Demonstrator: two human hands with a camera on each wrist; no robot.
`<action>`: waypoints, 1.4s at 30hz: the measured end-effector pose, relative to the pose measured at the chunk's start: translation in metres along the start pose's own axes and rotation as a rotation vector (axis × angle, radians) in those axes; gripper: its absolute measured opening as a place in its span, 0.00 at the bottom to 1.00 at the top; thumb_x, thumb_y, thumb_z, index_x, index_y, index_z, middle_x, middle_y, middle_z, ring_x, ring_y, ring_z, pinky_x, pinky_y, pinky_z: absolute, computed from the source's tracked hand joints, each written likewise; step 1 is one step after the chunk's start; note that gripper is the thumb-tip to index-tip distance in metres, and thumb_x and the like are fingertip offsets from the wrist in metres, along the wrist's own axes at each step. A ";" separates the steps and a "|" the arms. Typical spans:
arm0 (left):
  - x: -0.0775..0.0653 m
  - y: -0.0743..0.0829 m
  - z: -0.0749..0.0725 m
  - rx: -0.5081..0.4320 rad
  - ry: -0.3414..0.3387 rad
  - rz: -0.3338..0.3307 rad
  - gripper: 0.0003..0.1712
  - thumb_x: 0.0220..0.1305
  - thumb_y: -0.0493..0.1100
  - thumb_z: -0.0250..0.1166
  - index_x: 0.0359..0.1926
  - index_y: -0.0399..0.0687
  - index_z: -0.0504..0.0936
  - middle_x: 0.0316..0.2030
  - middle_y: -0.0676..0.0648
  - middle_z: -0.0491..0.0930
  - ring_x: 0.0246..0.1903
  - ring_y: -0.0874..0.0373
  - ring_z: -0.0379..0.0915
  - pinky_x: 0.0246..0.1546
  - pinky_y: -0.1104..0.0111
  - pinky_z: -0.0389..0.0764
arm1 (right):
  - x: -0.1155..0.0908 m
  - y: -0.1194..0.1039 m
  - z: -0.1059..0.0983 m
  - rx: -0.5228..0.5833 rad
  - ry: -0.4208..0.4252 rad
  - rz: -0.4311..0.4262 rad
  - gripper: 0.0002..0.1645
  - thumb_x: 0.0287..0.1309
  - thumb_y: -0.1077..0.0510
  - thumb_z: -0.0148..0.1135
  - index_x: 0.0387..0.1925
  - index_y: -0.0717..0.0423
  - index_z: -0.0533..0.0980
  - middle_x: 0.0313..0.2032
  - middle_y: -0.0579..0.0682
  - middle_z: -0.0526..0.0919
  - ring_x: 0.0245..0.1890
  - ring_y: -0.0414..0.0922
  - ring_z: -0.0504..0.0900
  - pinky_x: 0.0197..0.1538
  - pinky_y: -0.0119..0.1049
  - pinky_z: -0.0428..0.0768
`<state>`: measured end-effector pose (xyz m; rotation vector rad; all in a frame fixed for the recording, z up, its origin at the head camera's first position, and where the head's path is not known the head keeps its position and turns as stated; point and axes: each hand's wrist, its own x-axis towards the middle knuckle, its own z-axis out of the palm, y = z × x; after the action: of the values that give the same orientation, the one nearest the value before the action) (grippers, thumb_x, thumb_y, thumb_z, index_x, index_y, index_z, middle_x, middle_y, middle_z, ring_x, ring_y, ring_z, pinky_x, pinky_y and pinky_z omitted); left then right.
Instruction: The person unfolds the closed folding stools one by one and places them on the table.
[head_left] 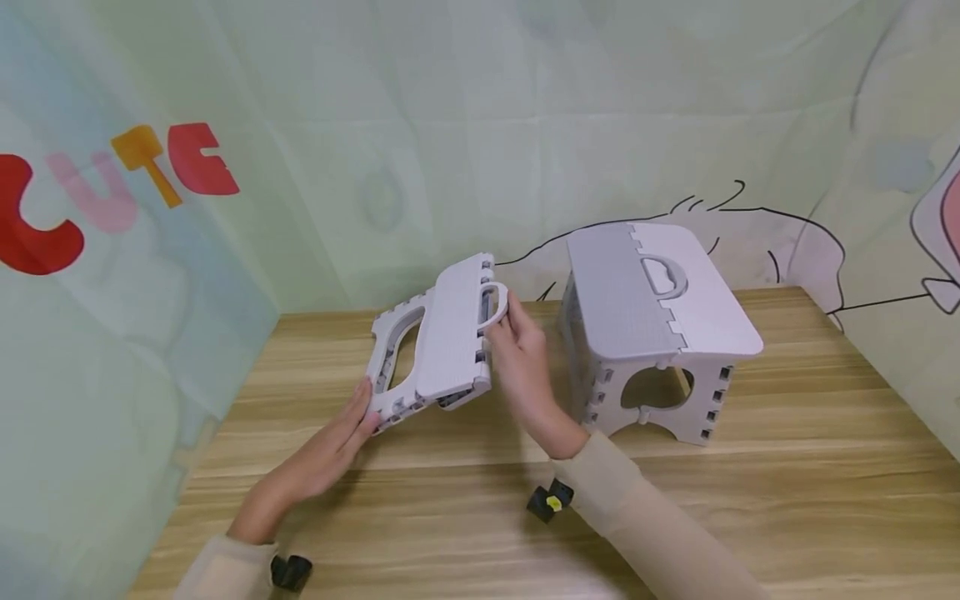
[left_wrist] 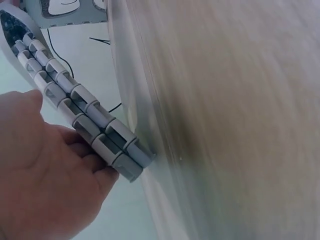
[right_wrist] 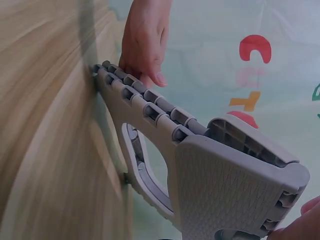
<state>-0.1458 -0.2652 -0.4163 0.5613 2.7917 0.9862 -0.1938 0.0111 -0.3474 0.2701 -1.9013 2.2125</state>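
A pale grey folding step stool (head_left: 453,329), folded nearly flat, is held tilted over the wooden table between both hands. My left hand (head_left: 326,454) grips its leg end at the lower left; in the left wrist view, fingers curl behind the row of hinge knuckles (left_wrist: 82,110). At the opposite edge my right hand (head_left: 525,362) holds the stool by its loop handle (head_left: 492,308). In the right wrist view the textured top panel (right_wrist: 225,185) and an oval leg opening face the camera, with the leg end close by the tabletop.
A second stool (head_left: 622,292), grey and white, stands unfolded on the table (head_left: 450,517) to the right. Behind the table hangs a printed cloth backdrop (head_left: 420,150) with coloured letters on the left. Small black devices (head_left: 551,500) sit at both wrists.
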 end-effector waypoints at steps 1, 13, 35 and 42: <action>0.000 -0.001 -0.001 -0.011 -0.002 -0.001 0.37 0.83 0.51 0.37 0.76 0.29 0.39 0.77 0.32 0.34 0.74 0.34 0.32 0.71 0.39 0.44 | 0.001 -0.002 0.002 -0.010 -0.004 -0.002 0.38 0.66 0.67 0.49 0.74 0.67 0.50 0.74 0.59 0.55 0.73 0.43 0.56 0.69 0.28 0.61; -0.005 -0.008 -0.009 -0.144 0.004 -0.008 0.35 0.83 0.49 0.35 0.77 0.31 0.38 0.76 0.31 0.34 0.74 0.34 0.31 0.66 0.82 0.35 | 0.010 -0.021 0.027 0.031 -0.164 -0.064 0.38 0.69 0.69 0.46 0.75 0.69 0.44 0.76 0.60 0.47 0.74 0.47 0.54 0.68 0.27 0.61; -0.006 -0.016 -0.010 -0.312 0.016 0.043 0.32 0.83 0.45 0.31 0.76 0.31 0.33 0.75 0.28 0.31 0.73 0.29 0.27 0.64 0.84 0.38 | 0.017 -0.041 0.052 -0.227 -0.290 -0.115 0.42 0.67 0.64 0.49 0.77 0.63 0.44 0.77 0.49 0.39 0.28 0.33 0.65 0.30 0.21 0.69; -0.008 -0.019 -0.009 -0.333 0.038 0.033 0.33 0.83 0.46 0.30 0.77 0.31 0.34 0.75 0.28 0.32 0.72 0.28 0.28 0.68 0.77 0.39 | 0.020 -0.046 0.061 -0.243 -0.340 -0.114 0.43 0.69 0.63 0.49 0.77 0.62 0.42 0.77 0.50 0.35 0.22 0.35 0.60 0.24 0.27 0.67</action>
<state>-0.1466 -0.2866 -0.4212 0.5465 2.5724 1.4433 -0.2003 -0.0417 -0.2887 0.7311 -2.2360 1.9339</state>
